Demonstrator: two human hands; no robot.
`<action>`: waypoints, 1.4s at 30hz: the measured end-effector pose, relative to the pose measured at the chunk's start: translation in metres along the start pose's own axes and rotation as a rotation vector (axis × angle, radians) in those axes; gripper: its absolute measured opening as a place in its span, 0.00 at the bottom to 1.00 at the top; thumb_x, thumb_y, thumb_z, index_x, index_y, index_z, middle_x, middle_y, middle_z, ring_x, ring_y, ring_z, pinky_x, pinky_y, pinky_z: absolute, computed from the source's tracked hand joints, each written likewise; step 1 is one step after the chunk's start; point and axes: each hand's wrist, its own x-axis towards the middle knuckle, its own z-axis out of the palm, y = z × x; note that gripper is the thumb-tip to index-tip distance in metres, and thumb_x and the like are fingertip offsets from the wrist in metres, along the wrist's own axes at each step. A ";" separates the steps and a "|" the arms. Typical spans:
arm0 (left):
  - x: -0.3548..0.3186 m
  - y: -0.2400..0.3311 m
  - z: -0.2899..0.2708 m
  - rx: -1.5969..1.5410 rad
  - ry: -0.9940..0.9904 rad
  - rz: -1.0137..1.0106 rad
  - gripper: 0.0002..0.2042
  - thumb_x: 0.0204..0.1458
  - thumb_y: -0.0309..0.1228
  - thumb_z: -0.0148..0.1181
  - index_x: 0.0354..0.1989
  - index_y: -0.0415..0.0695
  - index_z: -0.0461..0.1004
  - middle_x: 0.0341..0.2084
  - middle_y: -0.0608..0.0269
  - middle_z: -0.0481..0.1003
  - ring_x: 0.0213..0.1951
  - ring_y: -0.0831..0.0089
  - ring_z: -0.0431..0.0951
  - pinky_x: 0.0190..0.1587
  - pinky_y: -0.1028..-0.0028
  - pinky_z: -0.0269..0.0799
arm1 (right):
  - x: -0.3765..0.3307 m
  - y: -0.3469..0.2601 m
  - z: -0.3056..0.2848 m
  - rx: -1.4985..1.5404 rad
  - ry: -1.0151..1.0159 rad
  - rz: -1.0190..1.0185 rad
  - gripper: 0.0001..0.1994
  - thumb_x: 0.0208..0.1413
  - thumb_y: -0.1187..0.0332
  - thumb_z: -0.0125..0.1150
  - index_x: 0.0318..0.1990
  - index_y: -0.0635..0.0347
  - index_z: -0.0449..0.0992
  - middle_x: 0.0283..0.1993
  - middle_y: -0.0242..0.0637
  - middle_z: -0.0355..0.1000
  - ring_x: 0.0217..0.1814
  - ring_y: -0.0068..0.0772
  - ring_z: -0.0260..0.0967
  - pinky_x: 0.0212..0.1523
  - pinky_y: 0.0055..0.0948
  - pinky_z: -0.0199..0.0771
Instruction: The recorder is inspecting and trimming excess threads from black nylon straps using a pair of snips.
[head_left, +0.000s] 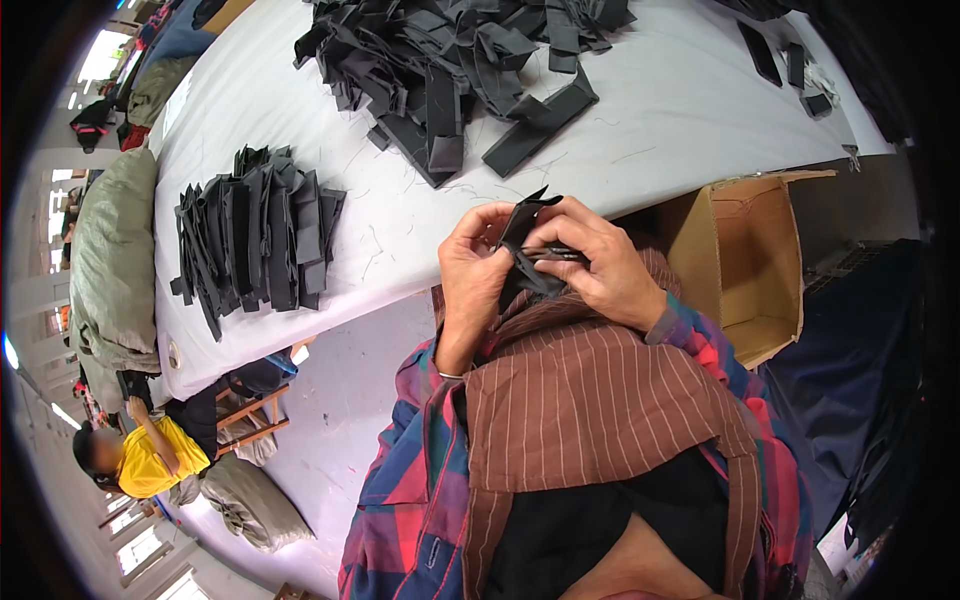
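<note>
In front of my apron, just off the table's near edge, a folded black fabric strip (522,222) is held up between my two hands. My left hand (474,270) pinches it between thumb and fingers. Close beside it, my right hand (598,262) is closed, fingertips at the strip. A slim dark tool with a slight shine (562,254) shows among the right fingers; its exact kind is mostly hidden. Farther back on the table lies a loose heap of black fabric strips (450,70). To the left, more strips stand packed side by side in a row (255,235).
The white-covered table (390,215) has loose threads on it. An open cardboard box (755,265) stands right of my hands. A black phone-like slab (760,53) and small dark items lie at the far right. Large sacks (112,260) and a person in yellow (160,457) are at left.
</note>
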 end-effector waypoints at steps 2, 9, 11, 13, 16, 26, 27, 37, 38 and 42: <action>0.001 -0.003 -0.002 -0.048 -0.018 0.005 0.17 0.41 0.10 0.51 0.41 0.33 0.72 0.36 0.62 0.75 0.41 0.76 0.74 0.46 0.79 0.69 | 0.003 0.003 -0.001 0.036 -0.007 -0.003 0.09 0.46 0.74 0.62 0.37 0.60 0.74 0.41 0.39 0.68 0.37 0.46 0.69 0.37 0.34 0.69; -0.001 -0.004 0.001 -0.002 0.011 -0.005 0.15 0.43 0.12 0.54 0.41 0.34 0.72 0.35 0.64 0.75 0.38 0.79 0.73 0.43 0.81 0.69 | 0.003 0.007 -0.002 -0.029 -0.019 -0.056 0.07 0.45 0.77 0.61 0.34 0.63 0.72 0.38 0.40 0.69 0.34 0.36 0.69 0.35 0.29 0.68; -0.001 -0.002 -0.001 0.031 0.020 0.009 0.14 0.44 0.12 0.54 0.41 0.34 0.72 0.35 0.64 0.75 0.37 0.80 0.73 0.42 0.82 0.68 | 0.002 -0.001 -0.003 -0.103 0.047 -0.076 0.05 0.45 0.79 0.60 0.31 0.64 0.71 0.37 0.40 0.69 0.33 0.31 0.67 0.37 0.25 0.67; 0.001 -0.002 -0.005 0.004 0.076 0.031 0.14 0.44 0.12 0.53 0.41 0.34 0.72 0.35 0.64 0.75 0.37 0.80 0.73 0.42 0.82 0.68 | -0.001 -0.003 -0.007 0.063 0.147 -0.210 0.07 0.46 0.78 0.62 0.31 0.63 0.69 0.36 0.38 0.70 0.31 0.32 0.68 0.33 0.25 0.68; 0.007 -0.004 -0.015 -0.041 0.118 0.079 0.13 0.45 0.12 0.54 0.41 0.34 0.73 0.35 0.66 0.74 0.36 0.81 0.72 0.41 0.82 0.68 | -0.005 -0.004 -0.018 0.189 0.096 -0.175 0.07 0.46 0.80 0.61 0.31 0.62 0.68 0.38 0.39 0.70 0.30 0.28 0.67 0.32 0.22 0.68; 0.009 -0.003 -0.024 0.518 0.265 0.229 0.13 0.44 0.14 0.56 0.41 0.34 0.74 0.33 0.69 0.73 0.35 0.82 0.70 0.42 0.81 0.66 | -0.011 -0.001 -0.014 0.099 -0.054 -0.272 0.09 0.43 0.85 0.56 0.29 0.60 0.70 0.39 0.41 0.73 0.33 0.27 0.70 0.31 0.22 0.69; 0.008 -0.001 -0.020 0.293 0.226 0.196 0.13 0.46 0.14 0.55 0.42 0.34 0.73 0.34 0.68 0.74 0.35 0.82 0.71 0.42 0.81 0.66 | -0.010 -0.002 -0.013 0.087 -0.068 -0.267 0.10 0.41 0.86 0.57 0.29 0.60 0.70 0.39 0.40 0.73 0.33 0.26 0.71 0.32 0.22 0.69; -0.007 -0.008 -0.013 -0.339 0.011 -0.378 0.16 0.53 0.27 0.56 0.51 0.40 0.69 0.40 0.62 0.74 0.39 0.74 0.76 0.43 0.70 0.74 | 0.001 0.001 0.004 0.308 0.078 -0.189 0.07 0.48 0.84 0.59 0.31 0.63 0.71 0.39 0.39 0.73 0.37 0.25 0.71 0.39 0.22 0.71; -0.008 -0.014 -0.015 -0.340 0.009 -0.375 0.16 0.53 0.27 0.56 0.51 0.40 0.69 0.40 0.62 0.74 0.39 0.74 0.76 0.43 0.70 0.74 | 0.001 0.001 0.006 0.381 0.061 -0.130 0.05 0.49 0.83 0.59 0.31 0.63 0.70 0.39 0.39 0.73 0.38 0.24 0.70 0.39 0.22 0.70; -0.013 -0.028 -0.013 -0.345 -0.013 -0.310 0.09 0.54 0.27 0.55 0.42 0.41 0.73 0.38 0.64 0.75 0.40 0.77 0.75 0.44 0.73 0.72 | 0.003 0.003 0.017 0.582 0.145 -0.004 0.03 0.53 0.82 0.57 0.32 0.65 0.70 0.39 0.35 0.73 0.39 0.19 0.68 0.40 0.20 0.70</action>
